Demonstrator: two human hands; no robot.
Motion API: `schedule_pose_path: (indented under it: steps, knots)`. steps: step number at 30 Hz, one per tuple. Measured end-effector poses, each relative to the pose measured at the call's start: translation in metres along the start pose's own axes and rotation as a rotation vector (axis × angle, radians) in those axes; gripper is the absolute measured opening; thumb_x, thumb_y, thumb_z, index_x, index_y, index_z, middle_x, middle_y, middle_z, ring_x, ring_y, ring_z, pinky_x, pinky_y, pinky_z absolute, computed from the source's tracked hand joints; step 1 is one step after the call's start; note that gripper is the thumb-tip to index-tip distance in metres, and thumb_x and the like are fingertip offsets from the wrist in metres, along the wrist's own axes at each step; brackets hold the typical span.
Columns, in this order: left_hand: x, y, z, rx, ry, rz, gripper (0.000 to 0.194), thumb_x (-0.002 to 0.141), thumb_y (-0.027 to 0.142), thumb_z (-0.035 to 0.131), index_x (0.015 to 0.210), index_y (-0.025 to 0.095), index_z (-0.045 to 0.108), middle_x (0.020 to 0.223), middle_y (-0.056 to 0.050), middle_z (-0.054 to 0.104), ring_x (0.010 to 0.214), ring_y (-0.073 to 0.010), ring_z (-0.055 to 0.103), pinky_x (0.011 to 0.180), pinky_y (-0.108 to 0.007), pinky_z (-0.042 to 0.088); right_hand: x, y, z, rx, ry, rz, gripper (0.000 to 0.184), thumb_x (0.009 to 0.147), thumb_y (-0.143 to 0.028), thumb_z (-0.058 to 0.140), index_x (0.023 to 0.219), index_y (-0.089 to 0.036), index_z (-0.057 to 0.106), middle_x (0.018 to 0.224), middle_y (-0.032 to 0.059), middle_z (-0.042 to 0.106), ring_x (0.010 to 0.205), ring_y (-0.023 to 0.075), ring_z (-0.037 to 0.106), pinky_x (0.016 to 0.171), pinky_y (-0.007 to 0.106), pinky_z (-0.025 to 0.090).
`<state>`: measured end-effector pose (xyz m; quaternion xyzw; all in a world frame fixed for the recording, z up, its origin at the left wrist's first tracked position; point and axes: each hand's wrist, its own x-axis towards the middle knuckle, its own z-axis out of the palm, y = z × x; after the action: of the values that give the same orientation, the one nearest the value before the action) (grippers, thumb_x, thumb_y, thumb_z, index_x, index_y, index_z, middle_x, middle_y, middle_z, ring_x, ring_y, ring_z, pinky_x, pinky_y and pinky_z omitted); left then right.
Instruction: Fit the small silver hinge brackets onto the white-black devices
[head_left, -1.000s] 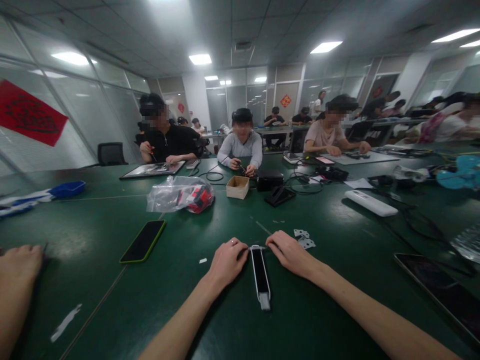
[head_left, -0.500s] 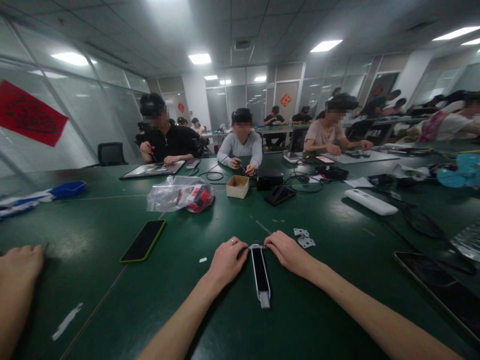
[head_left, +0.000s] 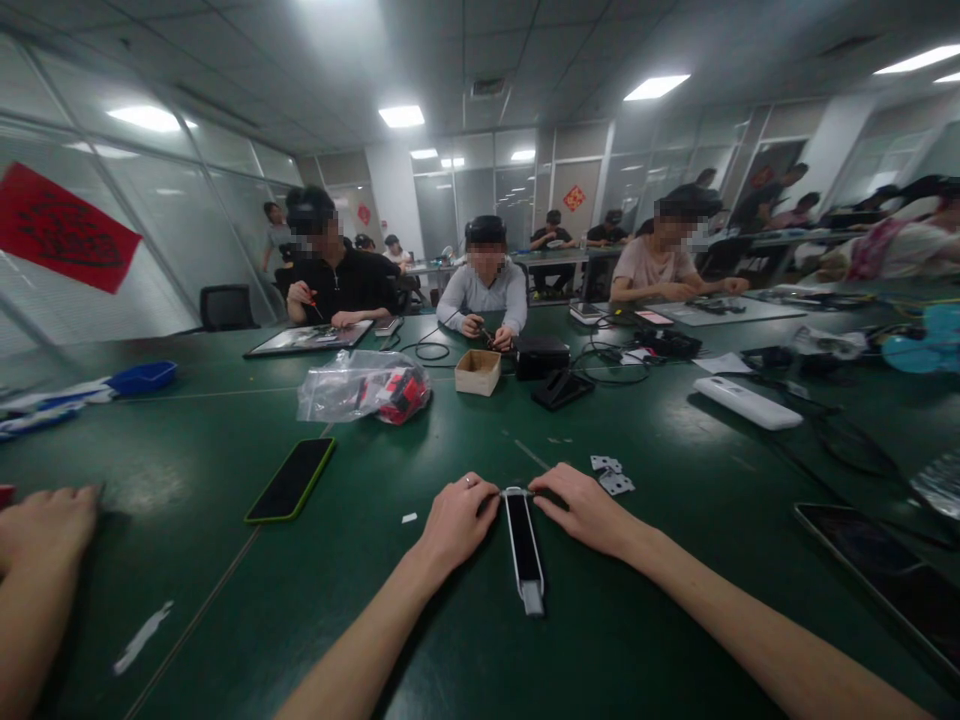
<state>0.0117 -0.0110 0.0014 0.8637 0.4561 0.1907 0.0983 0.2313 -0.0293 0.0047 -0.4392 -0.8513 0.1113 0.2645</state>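
Observation:
A slim white-framed device (head_left: 524,545) with a long black face lies on the green table in front of me, a grey tab at its near end. My left hand (head_left: 459,515) is closed at its far left corner, thumb and fingers pinched together. On the opposite corner my right hand (head_left: 581,505) pinches in the same way. Short grey bits stick out between the device's far end and my fingertips; their exact shape is too small to tell. Just beyond my right hand lie flat pale cut-out pieces (head_left: 613,476). A small white scrap (head_left: 409,518) is left of my left hand.
A green-edged phone (head_left: 291,480) lies to the left, near a co-worker's hand (head_left: 49,525). Farther off are a plastic bag (head_left: 337,385) with red items, a small open box (head_left: 478,372) and a black stand (head_left: 561,388). A dark tablet (head_left: 885,570) lies at right. Several people sit around.
Both my hands stay at the device's far end, almost unmoved. The view has shifted slightly, and a person has appeared standing at the back left.

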Motion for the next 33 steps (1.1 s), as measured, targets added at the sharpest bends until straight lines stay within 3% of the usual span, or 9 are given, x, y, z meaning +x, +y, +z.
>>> schedule_pose_path:
  steps: [33]
  knots:
    - [-0.0001,-0.0008,0.0008,0.002,0.005,0.000,0.024,0.091,0.027,0.044,0.100,0.022,0.065,0.097,-0.004,0.062,0.085,-0.0153,0.060,0.078,-0.025,0.046,0.0034,0.0003,0.0072,0.033,0.015,0.039,0.016,0.088,-0.024,0.051,0.097,-0.017,0.062,0.095,0.0059,0.065,0.089,0.0177,0.057,0.081,0.035,0.048]
